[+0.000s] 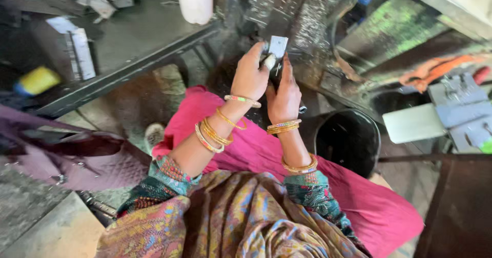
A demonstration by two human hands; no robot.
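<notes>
My left hand pinching small metal plate between thumb and fingertips, plate upright at far centre, above pink cloth on my lap. My right hand just right of it, fingers pressed together, touching plate's lower edge. Black bucket near right. White container far, on dark workbench at left.

A dark metal bench bears what seem scrap pieces.

gold and beaded bangles on both wrists, teal patterned sleeves, paisley shawl, pink skirt.
</notes>
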